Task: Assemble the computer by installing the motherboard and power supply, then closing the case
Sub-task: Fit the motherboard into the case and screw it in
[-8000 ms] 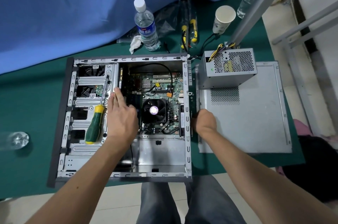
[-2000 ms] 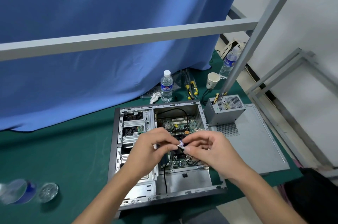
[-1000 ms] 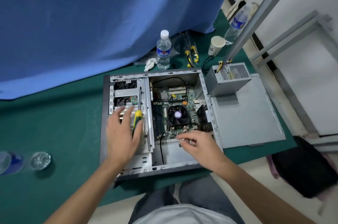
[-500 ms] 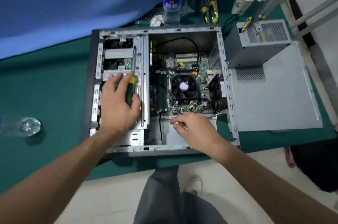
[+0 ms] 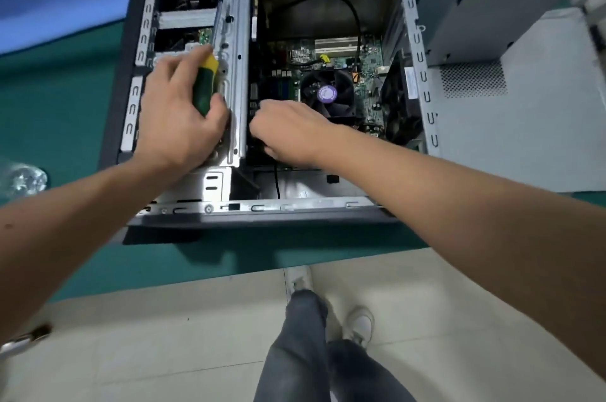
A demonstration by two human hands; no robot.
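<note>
We are looking straight down into the open case (image 5: 416, 50), which lies on its side on the green bench (image 5: 49, 100) so that its whole interior faces up at us. The motherboard (image 5: 367, 57) sits in the bottom of the case with its round fan (image 5: 328, 94) uppermost; we judge it is in place but not yet fully screwed down.

Our left hand (image 5: 177, 116) curls round the green and yellow handle of the screwdriver (image 5: 206, 83), which lies along the drive bays (image 5: 183, 19) with its shaft pointing away from us. That spot keeps the tool within reach of the work, and the grip looks like the start of lifting it.

Our right hand (image 5: 288, 132) reaches down to the near left edge of the motherboard with its fingers curled under. We judge it may be pinching a screw to set it in a hole, but the fingertips are hidden and we cannot tell whether anything is held.

The power supply (image 5: 485, 14) stands outside the case, on the far corner of the side panel (image 5: 524, 139) that lies flat on the bench just to the right. Both wait close by because they go in last: the power supply in the empty far bay, then the side panel over the opening.
</note>
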